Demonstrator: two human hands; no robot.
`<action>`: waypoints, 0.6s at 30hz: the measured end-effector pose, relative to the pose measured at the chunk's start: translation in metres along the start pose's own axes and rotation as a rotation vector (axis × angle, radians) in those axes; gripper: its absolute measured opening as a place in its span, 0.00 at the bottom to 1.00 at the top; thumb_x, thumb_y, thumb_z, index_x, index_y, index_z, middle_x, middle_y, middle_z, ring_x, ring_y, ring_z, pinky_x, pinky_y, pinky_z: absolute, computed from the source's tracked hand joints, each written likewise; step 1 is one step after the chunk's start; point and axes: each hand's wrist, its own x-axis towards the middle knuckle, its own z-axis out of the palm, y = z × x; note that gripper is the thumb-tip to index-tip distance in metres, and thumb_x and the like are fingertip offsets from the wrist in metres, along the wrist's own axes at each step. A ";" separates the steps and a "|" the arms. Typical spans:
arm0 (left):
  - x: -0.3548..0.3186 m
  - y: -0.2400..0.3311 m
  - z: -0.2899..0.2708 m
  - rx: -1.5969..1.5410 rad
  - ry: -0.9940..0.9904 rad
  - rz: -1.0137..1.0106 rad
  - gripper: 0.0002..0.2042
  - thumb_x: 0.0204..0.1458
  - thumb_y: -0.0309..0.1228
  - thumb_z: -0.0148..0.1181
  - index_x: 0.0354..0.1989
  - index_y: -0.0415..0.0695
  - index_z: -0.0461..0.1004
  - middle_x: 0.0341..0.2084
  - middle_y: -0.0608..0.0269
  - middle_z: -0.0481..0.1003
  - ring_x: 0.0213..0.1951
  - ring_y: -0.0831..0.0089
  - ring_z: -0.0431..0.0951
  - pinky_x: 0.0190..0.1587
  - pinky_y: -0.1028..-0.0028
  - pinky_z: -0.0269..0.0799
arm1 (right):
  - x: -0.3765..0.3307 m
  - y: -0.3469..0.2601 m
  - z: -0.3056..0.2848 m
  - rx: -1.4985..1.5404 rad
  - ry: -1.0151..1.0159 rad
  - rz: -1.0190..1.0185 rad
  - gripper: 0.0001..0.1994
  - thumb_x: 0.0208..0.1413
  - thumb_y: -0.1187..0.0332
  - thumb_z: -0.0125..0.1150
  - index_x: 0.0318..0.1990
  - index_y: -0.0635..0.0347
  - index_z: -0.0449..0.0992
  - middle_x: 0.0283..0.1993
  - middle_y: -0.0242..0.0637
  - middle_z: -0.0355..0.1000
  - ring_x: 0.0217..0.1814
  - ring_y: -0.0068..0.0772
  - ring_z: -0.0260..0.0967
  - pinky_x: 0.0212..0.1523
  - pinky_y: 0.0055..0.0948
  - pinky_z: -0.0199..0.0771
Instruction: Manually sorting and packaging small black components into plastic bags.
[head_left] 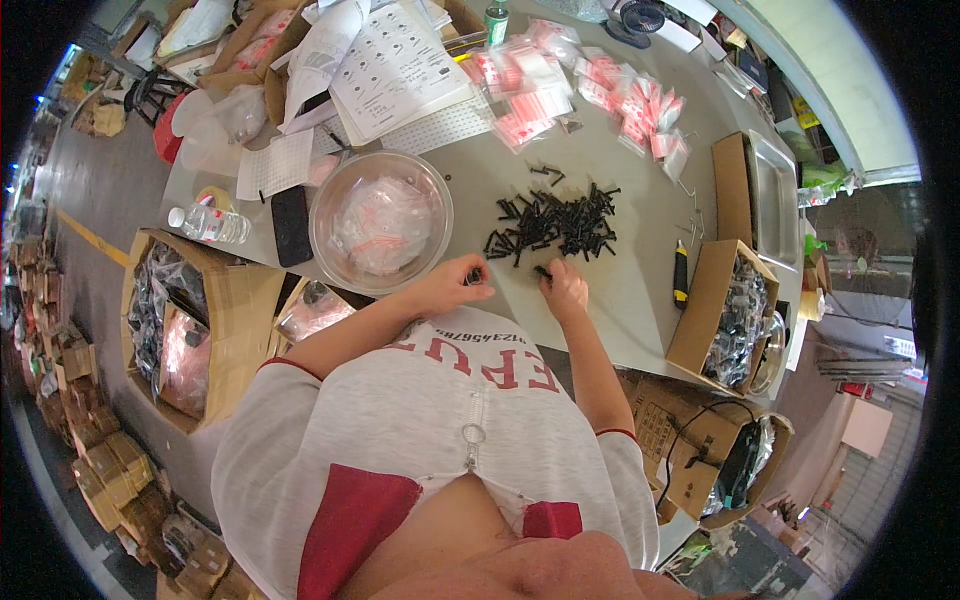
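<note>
Filling the middle and upper right of the frame, a grey table (655,215) carries most of the things. At the lower left stands an open cardboard box (245,315) of bagged parts; a smaller carton (703,312) of metal pieces sits right of centre. Pink-and-white packets (637,105) spread across the upper right. Left of centre, a clear bowl (443,225) holds plastic bags. The pile of black screws (560,218) lies at the centre, just above both hands. The left hand (452,284), fingers curled, is closed around a few dark screws; the right hand (568,288) has fingertips drawn together at a loose black screw (542,271), whether gripping it I cannot tell.
</note>
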 end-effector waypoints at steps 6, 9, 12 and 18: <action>-0.002 0.010 0.001 0.044 -0.012 0.035 0.16 0.45 0.36 0.65 0.35 0.39 0.69 0.26 0.63 0.70 0.31 0.75 0.67 0.36 0.74 0.65 | 0.013 -0.081 -0.064 0.617 -0.119 0.097 0.10 0.42 0.73 0.64 0.34 0.63 0.72 0.33 0.45 0.73 0.34 0.42 0.74 0.35 0.34 0.73; 0.002 0.019 0.003 0.187 0.006 -0.042 0.16 0.42 0.35 0.66 0.34 0.38 0.70 0.27 0.56 0.72 0.31 0.69 0.71 0.36 0.71 0.66 | 0.015 -0.104 -0.078 0.710 -0.257 -0.005 0.11 0.42 0.74 0.64 0.36 0.64 0.74 0.34 0.46 0.74 0.35 0.41 0.74 0.36 0.33 0.73; 0.002 0.022 0.003 0.226 0.016 0.003 0.16 0.42 0.34 0.65 0.35 0.37 0.70 0.28 0.50 0.73 0.31 0.62 0.73 0.36 0.67 0.67 | 0.016 -0.115 -0.087 0.719 -0.251 -0.059 0.10 0.43 0.75 0.64 0.36 0.64 0.75 0.33 0.46 0.74 0.34 0.43 0.74 0.35 0.33 0.73; 0.000 0.030 0.004 0.340 0.002 -0.015 0.15 0.43 0.34 0.64 0.35 0.39 0.70 0.31 0.47 0.73 0.34 0.52 0.74 0.36 0.64 0.67 | 0.009 -0.126 -0.089 0.641 -0.155 -0.055 0.06 0.45 0.76 0.63 0.33 0.67 0.77 0.30 0.42 0.73 0.28 0.31 0.72 0.30 0.27 0.71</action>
